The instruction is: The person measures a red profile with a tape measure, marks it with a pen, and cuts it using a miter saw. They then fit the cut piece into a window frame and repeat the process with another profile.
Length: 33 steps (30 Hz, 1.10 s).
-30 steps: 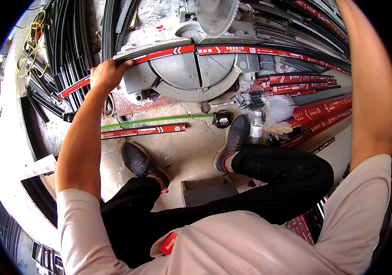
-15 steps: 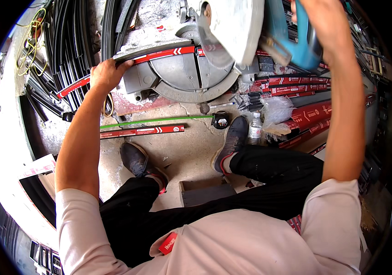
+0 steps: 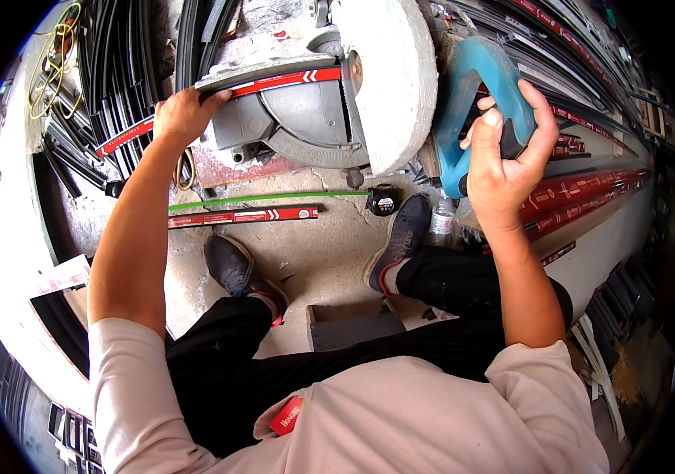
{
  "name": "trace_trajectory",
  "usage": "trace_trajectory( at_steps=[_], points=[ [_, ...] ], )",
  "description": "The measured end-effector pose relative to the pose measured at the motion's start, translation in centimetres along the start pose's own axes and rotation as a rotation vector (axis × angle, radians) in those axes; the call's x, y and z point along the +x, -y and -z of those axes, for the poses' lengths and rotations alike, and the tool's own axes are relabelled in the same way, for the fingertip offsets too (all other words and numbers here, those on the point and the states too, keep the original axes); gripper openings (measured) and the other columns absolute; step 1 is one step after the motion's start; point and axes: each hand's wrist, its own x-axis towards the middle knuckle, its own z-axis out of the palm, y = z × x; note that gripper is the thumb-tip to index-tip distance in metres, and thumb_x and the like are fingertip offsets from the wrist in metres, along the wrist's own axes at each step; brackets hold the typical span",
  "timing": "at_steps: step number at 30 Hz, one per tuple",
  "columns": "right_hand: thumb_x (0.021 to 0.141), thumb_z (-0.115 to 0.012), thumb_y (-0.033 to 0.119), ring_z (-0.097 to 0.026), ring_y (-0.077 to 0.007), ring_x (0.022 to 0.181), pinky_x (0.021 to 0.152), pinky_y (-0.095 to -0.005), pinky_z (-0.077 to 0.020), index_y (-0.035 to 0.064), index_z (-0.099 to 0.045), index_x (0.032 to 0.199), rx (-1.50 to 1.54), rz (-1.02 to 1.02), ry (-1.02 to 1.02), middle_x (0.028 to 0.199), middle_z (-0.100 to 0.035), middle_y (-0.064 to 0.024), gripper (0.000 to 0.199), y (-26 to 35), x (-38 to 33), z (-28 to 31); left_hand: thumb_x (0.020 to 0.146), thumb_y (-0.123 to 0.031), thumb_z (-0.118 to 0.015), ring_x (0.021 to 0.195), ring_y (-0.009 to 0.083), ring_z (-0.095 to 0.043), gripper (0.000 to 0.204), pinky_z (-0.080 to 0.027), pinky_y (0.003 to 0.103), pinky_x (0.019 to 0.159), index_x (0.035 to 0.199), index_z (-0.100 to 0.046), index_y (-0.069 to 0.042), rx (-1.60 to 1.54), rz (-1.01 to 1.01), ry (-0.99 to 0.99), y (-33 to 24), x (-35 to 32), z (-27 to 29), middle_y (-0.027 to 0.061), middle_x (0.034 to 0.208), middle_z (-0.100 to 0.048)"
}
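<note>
In front of me on the floor stands a miter saw with a grey metal base point(image 3: 306, 114). A long black strip with a red label point(image 3: 282, 80) lies along its fence. My left hand point(image 3: 182, 117) is closed on this strip left of the base, thumb on top. My right hand point(image 3: 507, 162) is wrapped around the saw's blue handle point(image 3: 452, 75). The saw head is down, and its whitish blade guard point(image 3: 393, 87) covers the strip's right end and most of the blade. Where the blade meets the strip is hidden.
Near my feet lie a black tape measure point(image 3: 383, 201) with its green tape drawn out and a shorter red-labelled strip point(image 3: 247, 216). A plastic bottle point(image 3: 442, 217) stands by my right shoe. Black strips point(image 3: 120, 79) fill the far left; red-wrapped bundles point(image 3: 582, 193) lie at right.
My right hand has pulled the saw handle down and toward me, and the head with its guard has dropped over the strip. My left hand has stayed in place on the strip.
</note>
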Motion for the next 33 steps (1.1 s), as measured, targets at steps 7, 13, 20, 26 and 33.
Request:
trace_trajectory(
  at_steps=[7,13,20,26,33],
  points=[
    [0.098,-0.063,-0.006,-0.066,-0.0137,0.096,0.082,-0.0274,-0.0588,0.0009,-0.046,0.143,0.085,-0.015,0.012,0.121,-0.062,-0.0123,0.048,-0.3,-0.3,-0.2,0.094,-0.075,-0.055,0.101,0.0413,-0.073,0.080,-0.052,0.049,0.098,0.108,-0.078,-0.001,-0.064,0.019,0.070,0.2,0.1,0.3,0.0238,0.097,-0.076],
    [0.099,-0.062,-0.005,-0.062,-0.0095,0.078,0.068,-0.0245,-0.0565,0.0044,-0.046,0.143,0.126,-0.042,0.022,0.109,-0.067,-0.0111,0.048,0.3,-0.2,-0.3,0.093,-0.077,-0.055,0.099,0.0413,-0.073,0.082,-0.052,0.050,0.098,0.107,-0.078,0.000,-0.047,0.029,0.080,0.5,0.7,-0.3,0.0235,0.095,-0.076],
    [0.099,-0.062,-0.005,-0.059,-0.0081,0.072,0.062,-0.0236,-0.0538,0.0053,-0.046,0.144,0.117,-0.036,0.014,0.107,-0.067,-0.0108,0.048,0.4,-0.2,-0.4,0.095,-0.075,-0.055,0.076,0.0290,-0.076,0.080,-0.054,0.043,0.091,0.079,-0.075,0.000,-0.011,0.037,0.023,0.1,0.5,-0.4,0.0117,0.063,-0.070],
    [0.099,-0.062,-0.004,-0.059,-0.0077,0.071,0.061,-0.0233,-0.0536,0.0054,-0.045,0.144,0.126,-0.041,0.013,0.107,-0.067,-0.0102,0.049,0.5,-0.2,-0.5,0.095,-0.075,-0.055,0.074,0.0290,-0.076,0.081,-0.055,0.043,0.090,0.078,-0.075,0.001,-0.034,0.032,0.032,0.4,0.7,-0.5,0.0123,0.062,-0.070],
    [0.099,-0.062,-0.004,-0.059,-0.0075,0.070,0.060,-0.0233,-0.0531,0.0054,-0.045,0.144,0.138,-0.043,0.010,0.106,-0.068,-0.0098,0.049,0.4,-0.2,-0.5,0.095,-0.077,-0.054,0.076,0.0291,-0.076,0.081,-0.055,0.043,0.092,0.079,-0.075,0.001,-0.026,0.063,0.047,0.0,0.6,-0.4,0.0132,0.065,-0.071]
  ],
)
